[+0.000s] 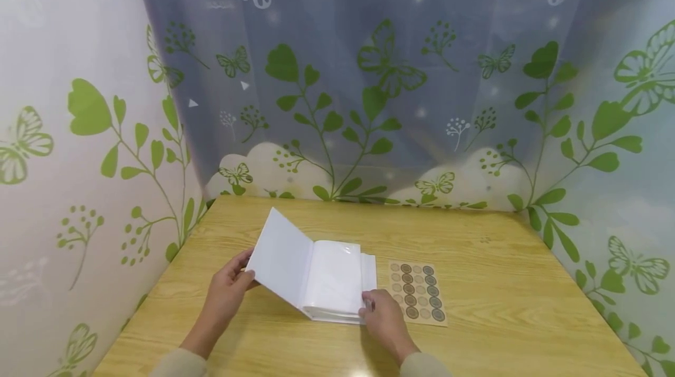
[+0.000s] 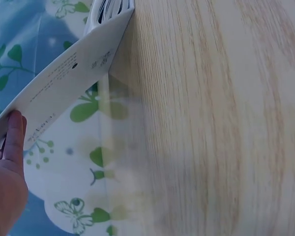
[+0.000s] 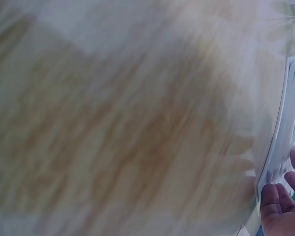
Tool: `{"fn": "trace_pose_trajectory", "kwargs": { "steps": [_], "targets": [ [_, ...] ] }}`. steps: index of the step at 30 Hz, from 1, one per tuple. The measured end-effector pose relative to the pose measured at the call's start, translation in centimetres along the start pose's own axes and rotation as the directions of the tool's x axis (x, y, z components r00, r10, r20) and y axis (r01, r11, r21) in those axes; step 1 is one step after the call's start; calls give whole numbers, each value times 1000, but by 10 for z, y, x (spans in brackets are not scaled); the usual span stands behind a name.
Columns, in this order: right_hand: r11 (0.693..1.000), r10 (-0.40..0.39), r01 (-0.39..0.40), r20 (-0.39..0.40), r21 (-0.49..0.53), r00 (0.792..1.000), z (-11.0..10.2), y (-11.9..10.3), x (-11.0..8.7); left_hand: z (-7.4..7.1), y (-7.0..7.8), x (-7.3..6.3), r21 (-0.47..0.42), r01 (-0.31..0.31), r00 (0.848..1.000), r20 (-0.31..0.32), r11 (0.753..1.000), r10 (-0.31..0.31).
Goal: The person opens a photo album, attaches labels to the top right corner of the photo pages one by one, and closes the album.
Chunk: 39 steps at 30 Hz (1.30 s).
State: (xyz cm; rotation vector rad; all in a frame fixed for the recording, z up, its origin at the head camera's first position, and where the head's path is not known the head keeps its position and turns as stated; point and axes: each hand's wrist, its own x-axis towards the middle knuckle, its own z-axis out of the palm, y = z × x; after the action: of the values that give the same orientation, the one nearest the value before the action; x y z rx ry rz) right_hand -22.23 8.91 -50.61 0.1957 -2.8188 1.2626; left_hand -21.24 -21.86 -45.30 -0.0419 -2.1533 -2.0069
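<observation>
A white photo album with clear-sleeved pages lies on the table, its front cover raised to the left. My left hand holds that cover by its outer edge, thumb on the inside. In the left wrist view, small print shows on the outside of the cover, with the left hand at its far end. At the album's lower right edge, my right hand grips the border with thumb and fingertips. The right wrist view has the right hand along the album's edge.
A brown sheet of round stickers in light and dark columns lies just right of the album, close to the right hand. The wood-grain table meets printed curtains at the back and sides.
</observation>
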Motion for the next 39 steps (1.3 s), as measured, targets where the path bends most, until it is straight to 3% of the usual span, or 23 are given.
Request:
{"fn": "trace_pose_trajectory", "kwargs": {
  "steps": [11, 14, 18, 21, 25, 29, 34, 39],
  "targets": [
    [1000, -5, 6, 19, -26, 1000, 2, -2, 2, -17, -9, 0, -13, 54, 998, -12, 998, -54],
    [999, -20, 21, 15, -38, 1000, 2, -4, 2, -22, -10, -1, 37, 73, 997, -14, 997, -73],
    [997, -38, 38, 12, -66, 999, 3, -6, 2, -28, -12, -2, 173, 89, 996, -26, 981, -86],
    [996, -37, 38, 12, -78, 999, 4, -6, 2, -32, -17, -1, 314, 87, 996, -36, 945, -80],
    [991, -83, 83, 3, -109, 997, 6, -5, 2, -38, -25, -1, 470, 95, 995, -38, 878, -87],
    [982, -139, 136, -13, -132, 990, 7, -4, 1, -40, -31, 0, 561, 106, 994, -38, 821, -102],
    [984, -125, 122, -9, -133, 992, 8, -4, 1, -41, -35, 2, 648, 107, 993, -25, 754, -119],
    [986, -99, 96, -17, -136, 995, 10, -4, 1, -43, -43, 6, 751, 97, 990, -2, 653, -144]
  ]
}}
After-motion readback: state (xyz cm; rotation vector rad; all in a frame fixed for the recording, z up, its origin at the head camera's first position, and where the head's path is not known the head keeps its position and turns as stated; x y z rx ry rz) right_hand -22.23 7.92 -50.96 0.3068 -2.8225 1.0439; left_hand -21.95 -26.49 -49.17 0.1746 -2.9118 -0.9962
